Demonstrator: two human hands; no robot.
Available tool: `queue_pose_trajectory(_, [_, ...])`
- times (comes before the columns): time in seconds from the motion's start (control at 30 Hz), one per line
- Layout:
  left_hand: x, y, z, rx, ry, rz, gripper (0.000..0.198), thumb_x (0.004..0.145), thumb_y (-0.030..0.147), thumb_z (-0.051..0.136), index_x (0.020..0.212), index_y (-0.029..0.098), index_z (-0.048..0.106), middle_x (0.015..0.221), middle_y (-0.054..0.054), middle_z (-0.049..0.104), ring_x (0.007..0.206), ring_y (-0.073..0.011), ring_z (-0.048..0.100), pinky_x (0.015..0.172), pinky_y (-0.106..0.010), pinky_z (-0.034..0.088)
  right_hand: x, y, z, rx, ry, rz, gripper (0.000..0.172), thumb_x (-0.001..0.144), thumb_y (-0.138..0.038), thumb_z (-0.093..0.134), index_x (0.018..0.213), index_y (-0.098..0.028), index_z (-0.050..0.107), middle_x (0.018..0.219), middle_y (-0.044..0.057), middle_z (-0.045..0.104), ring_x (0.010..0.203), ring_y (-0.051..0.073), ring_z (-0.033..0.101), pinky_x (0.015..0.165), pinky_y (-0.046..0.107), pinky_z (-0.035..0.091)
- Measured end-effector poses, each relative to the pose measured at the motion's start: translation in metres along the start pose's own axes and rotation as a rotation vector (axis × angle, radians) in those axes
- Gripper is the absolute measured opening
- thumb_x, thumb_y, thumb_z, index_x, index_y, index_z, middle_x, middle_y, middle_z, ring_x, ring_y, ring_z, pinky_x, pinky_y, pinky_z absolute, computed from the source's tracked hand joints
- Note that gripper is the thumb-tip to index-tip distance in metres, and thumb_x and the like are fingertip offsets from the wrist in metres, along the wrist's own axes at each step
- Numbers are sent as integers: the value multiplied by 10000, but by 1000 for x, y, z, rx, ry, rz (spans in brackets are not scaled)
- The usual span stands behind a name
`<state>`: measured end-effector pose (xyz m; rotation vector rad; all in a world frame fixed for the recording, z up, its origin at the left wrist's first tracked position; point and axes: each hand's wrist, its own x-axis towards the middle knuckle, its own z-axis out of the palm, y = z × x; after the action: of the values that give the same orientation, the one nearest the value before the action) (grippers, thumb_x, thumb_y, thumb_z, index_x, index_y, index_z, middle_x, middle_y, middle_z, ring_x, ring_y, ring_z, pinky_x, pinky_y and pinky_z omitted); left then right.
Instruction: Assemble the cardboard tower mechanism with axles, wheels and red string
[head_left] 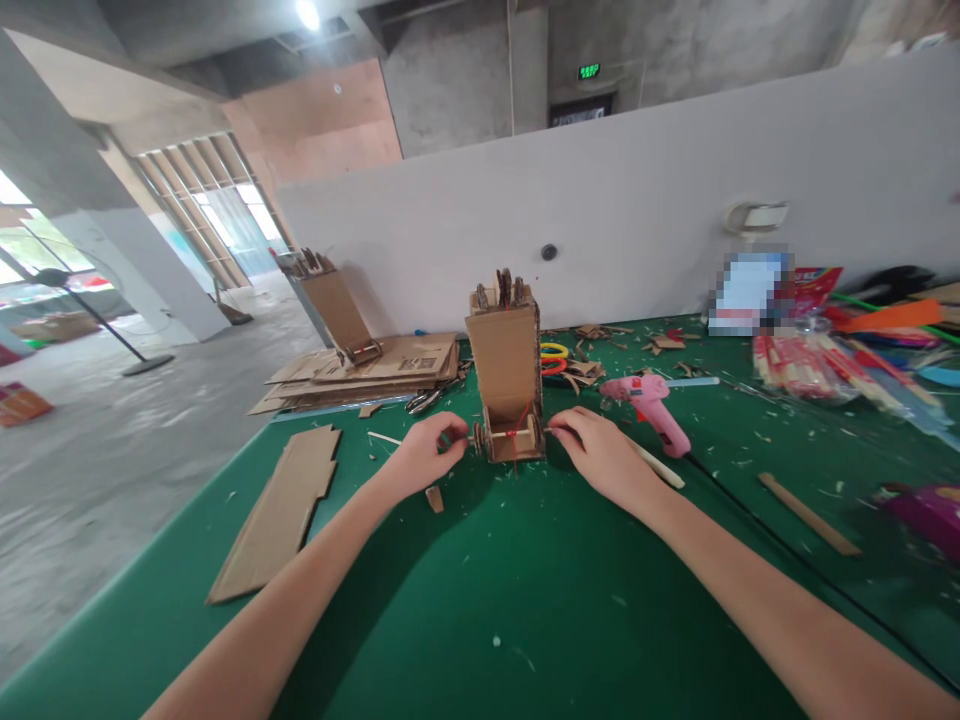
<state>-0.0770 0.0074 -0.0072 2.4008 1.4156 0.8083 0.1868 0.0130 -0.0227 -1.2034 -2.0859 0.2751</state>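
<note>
An upright cardboard model (508, 362) stands at the middle of the green table, with cardboard pieces poking out of its top. Low on its front runs a wooden stick axle (517, 433) with red string around its middle and round cardboard discs near its ends. My left hand (429, 452) is at the axle's left end, fingers curled and pinched. On the other side my right hand (596, 450) pinches the axle's right end with thumb and fingers. The tips of the stick are mostly hidden by my fingers.
A pink glue gun (654, 405) with a black cord lies right. A second cardboard model (339, 312) stands on stacked cardboard (405, 365) at the back left. Nearer lies a cut cardboard sheet (279, 510). Scissors (553, 360), scraps and packets (795, 370) line the back.
</note>
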Motion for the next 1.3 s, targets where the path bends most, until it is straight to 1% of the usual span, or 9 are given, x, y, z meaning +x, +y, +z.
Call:
queue_pose_trajectory(0.1, [1,-2,2,-63,-43,-46,169,822,268,452,827,165,586,816,-30,629,722,-135,569,630,-243,447,2,6,5,35,25,2,176,862,-165,440,863,-178,616,893,57,642,830,176,605,761,329,462])
queue_pose_trajectory(0.37, [0,11,3,-71,-43,-73,133,808,262,475,782,178,576,797,-19,604,689,-136,544,580,-246,416,3,10,10,111,43,70,159,819,-135,468,833,-187,618,868,50,671,819,179,617,771,331,465])
queue_pose_trajectory(0.53, [1,5,5,-78,22,27,81,800,216,495,770,178,560,855,-28,575,777,-143,552,641,-247,426,3,9,10,125,34,100,127,818,-160,472,827,-184,596,833,43,660,795,173,615,754,331,478])
queue_pose_trajectory(0.63, [1,4,5,-77,49,52,69,799,205,504,771,175,559,912,-44,563,832,-151,554,651,-242,428,0,4,9,148,30,103,165,807,-173,470,938,-180,570,943,70,621,839,172,602,726,318,496])
queue_pose_trajectory(0.7, [1,4,6,-81,41,41,79,810,209,497,769,176,556,924,-46,562,825,-149,555,633,-238,425,-2,0,7,163,7,53,311,795,-192,487,1104,-202,518,1101,92,555,928,182,581,721,315,510])
queue_pose_trajectory(0.77, [1,4,6,-87,29,40,88,822,207,487,766,178,548,921,-41,569,819,-145,555,636,-236,423,-5,-4,5,136,-23,-35,434,796,-226,507,1227,-250,451,1218,90,478,1050,203,531,812,351,500])
queue_pose_trajectory(0.87, [1,5,7,-93,24,55,88,831,189,472,778,181,542,913,-32,585,835,-145,554,672,-240,428,-5,-7,5,44,-41,-120,434,828,-281,499,1258,-288,447,1249,74,458,1154,237,460,945,429,432])
queue_pose_trajectory(1.07, [0,10,7,-89,-26,68,94,836,196,472,779,177,544,886,-37,584,808,-142,552,632,-228,435,-1,-8,8,-22,-65,-117,366,878,-286,431,1237,-271,499,1187,94,481,966,212,587,869,419,492])
queue_pose_trajectory(1.3, [-1,12,9,-52,-24,121,105,849,196,466,782,177,544,873,-35,577,805,-139,549,679,-247,430,1,-5,8,-60,-75,-105,342,867,-244,469,1207,-227,512,1148,98,492,955,212,595,897,419,483])
